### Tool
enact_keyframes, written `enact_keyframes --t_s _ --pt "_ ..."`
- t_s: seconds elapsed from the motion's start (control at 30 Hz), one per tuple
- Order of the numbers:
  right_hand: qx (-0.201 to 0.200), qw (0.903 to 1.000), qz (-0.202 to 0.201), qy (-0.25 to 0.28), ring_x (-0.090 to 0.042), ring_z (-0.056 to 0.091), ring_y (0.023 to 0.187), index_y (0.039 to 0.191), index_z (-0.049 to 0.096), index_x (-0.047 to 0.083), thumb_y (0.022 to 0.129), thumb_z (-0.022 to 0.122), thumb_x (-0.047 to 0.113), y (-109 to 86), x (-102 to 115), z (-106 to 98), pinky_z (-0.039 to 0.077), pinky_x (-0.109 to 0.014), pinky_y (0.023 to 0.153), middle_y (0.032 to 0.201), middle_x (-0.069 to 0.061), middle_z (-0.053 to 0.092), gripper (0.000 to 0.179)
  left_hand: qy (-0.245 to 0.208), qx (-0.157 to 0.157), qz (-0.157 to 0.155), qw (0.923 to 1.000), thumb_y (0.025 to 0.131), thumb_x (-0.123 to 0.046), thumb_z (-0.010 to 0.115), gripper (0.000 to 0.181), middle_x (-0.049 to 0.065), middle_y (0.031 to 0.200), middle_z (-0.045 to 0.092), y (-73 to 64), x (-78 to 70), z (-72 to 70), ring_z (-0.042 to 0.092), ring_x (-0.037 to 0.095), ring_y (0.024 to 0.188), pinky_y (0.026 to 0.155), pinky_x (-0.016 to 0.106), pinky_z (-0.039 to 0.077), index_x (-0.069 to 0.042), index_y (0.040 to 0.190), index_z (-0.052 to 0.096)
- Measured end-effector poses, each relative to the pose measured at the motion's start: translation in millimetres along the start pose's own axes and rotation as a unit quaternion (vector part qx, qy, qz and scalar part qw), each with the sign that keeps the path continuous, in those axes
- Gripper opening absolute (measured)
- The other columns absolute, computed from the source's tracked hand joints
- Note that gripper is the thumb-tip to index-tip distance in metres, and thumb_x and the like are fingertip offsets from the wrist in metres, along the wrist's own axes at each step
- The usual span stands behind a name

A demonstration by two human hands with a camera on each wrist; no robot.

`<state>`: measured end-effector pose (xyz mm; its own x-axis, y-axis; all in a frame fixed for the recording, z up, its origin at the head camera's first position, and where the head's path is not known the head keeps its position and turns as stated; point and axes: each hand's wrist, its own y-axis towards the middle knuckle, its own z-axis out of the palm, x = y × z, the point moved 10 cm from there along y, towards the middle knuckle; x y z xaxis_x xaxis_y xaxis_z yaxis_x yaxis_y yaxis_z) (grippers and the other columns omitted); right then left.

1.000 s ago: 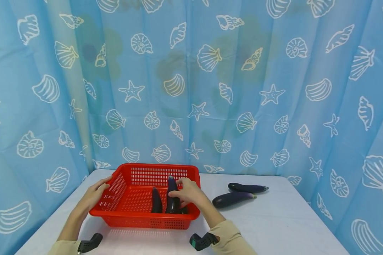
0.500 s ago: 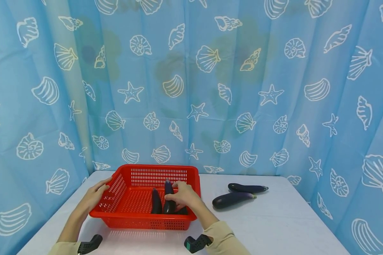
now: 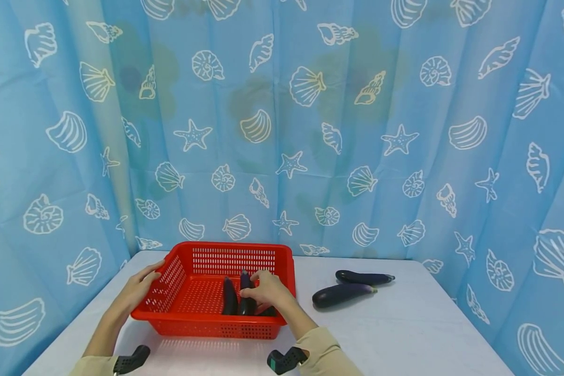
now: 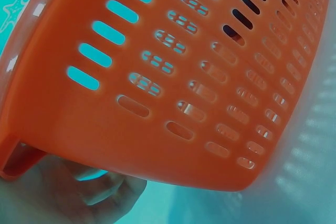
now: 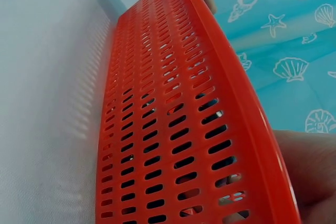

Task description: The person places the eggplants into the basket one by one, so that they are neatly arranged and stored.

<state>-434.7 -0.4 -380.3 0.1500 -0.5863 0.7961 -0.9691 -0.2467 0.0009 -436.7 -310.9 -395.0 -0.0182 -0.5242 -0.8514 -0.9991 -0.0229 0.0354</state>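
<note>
Red basket point(image 3: 188, 327), work apparently part-done: I am counting three eggplants inside, the middle eggplant point(image 3: 245, 282) being pinched, not yet released, by the fingers of the right hand point(image 3: 270, 290), two outside eggplants point(image 3: 342, 295) lying right of the basket, the left hand point(image 3: 133, 290) touching its left rim, grip unclear.

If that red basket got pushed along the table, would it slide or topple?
The red basket would probably slide rather than topple, since it looks wide and low. Its thin, slotted walls suggest it's light for its size. The eggplants gathered toward its right side may make that end heavier.
</note>
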Motion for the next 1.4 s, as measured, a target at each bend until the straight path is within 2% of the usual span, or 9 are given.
enact_keyframes --t_s 0.43,0.93,1.4 --pt "0.021 0.9997 0.011 0.011 -0.021 0.066 0.069 0.129 0.058 0.000 0.083 0.078 0.021 -3.8 3 2 0.061 -0.037 0.062 0.107 -0.018 0.068 0.054 -0.008 -0.001 -0.002 1.0000 0.106 -0.033 0.032 0.055 0.033 0.150 0.033 -0.4 0.7 -0.1 0.060 0.028 0.105 0.081 0.036 0.061 -0.010 0.156 0.024" --pt "0.039 0.9991 0.011 0.011 -0.020 0.066 0.069 0.120 0.064 0.002 0.082 0.079 0.020 -9.1 10 6 0.061 -0.036 0.062 0.094 -0.012 0.067 0.045 -0.008 -0.001 0.000 1.0000 0.106 -0.032 0.031 0.055 0.033 0.150 0.034 -1.2 -0.2 0.2 0.062 0.026 0.102 0.079 0.037 0.061 -0.010 0.156 0.024" --pt "0.010 0.9999 -0.001 0.010 -0.020 0.067 0.066 0.120 0.065 0.000 0.081 0.080 0.024 -9.9 10 10 0.061 -0.034 0.060 0.094 -0.013 0.071 0.048 -0.007 0.000 -0.002 1.0000 0.106 -0.033 0.032 0.055 0.033 0.150 0.033 -1.4 0.0 0.0 0.061 0.028 0.105 0.079 0.036 0.061 -0.010 0.156 0.024"
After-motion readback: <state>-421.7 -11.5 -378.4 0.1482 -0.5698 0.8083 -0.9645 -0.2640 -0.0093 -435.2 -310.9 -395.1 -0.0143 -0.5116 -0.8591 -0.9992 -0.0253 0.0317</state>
